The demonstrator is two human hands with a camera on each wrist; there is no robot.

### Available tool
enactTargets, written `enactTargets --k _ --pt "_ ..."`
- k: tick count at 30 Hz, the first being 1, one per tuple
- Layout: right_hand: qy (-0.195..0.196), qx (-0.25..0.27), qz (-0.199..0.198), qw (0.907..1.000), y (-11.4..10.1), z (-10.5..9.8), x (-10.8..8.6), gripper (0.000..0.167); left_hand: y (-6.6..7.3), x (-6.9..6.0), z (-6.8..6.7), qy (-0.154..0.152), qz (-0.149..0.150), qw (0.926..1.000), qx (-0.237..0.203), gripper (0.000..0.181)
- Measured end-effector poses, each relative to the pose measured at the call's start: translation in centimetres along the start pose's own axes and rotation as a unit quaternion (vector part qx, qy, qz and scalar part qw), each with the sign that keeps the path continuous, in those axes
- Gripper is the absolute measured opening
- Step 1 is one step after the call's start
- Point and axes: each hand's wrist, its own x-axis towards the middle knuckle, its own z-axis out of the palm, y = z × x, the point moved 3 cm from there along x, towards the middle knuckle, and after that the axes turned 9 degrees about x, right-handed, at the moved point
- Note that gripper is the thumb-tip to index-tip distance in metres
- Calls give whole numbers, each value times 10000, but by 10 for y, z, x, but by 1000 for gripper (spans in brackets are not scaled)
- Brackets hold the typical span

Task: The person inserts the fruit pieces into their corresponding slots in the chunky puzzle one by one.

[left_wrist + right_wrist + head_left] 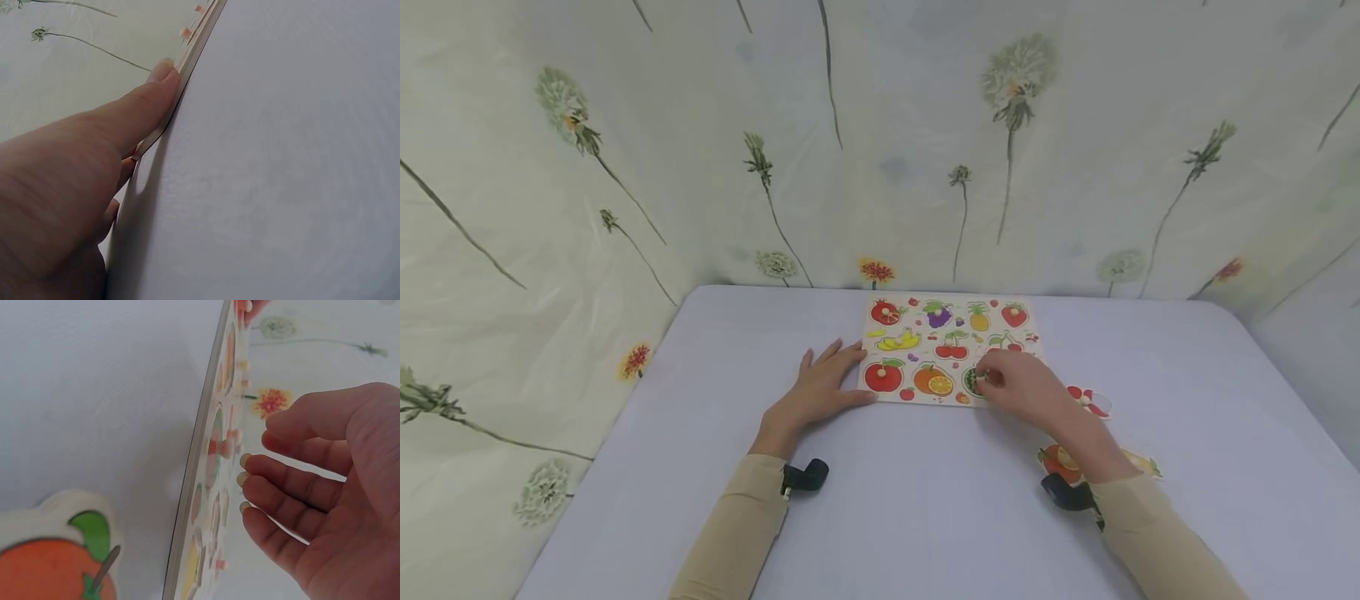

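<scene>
A white board with fruit pieces and small knobs lies flat near the table's back edge. Fingers spread, my left hand rests at the board's left side, its thumb along the near left corner; the left wrist view shows that thumb on the board's edge. Over the board's near right part, my right hand hovers by a round green watermelon piece, partly covering it. In the right wrist view, thumb and forefinger are close together, beside a knob and apart from it, with nothing visibly held.
Right of the board lies a red and white piece. Nearer the front are an orange piece and a yellow piece, partly hidden by the right forearm. A flower-printed cloth stands behind the white table.
</scene>
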Motion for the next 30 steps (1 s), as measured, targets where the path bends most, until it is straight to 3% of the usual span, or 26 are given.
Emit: enactTargets --k 10,20,30 --pt "19 -97 -2 10000 9 2 -24 14 -3 0 1 83 60 9999 -19 83" --pt "-87 172 372 9991 19 7 -48 16 -5 0 3 138 119 9998 101 83" --pt "-166 -124 533 9984 26 10 -62 24 -3 0 4 125 119 9998 92 83"
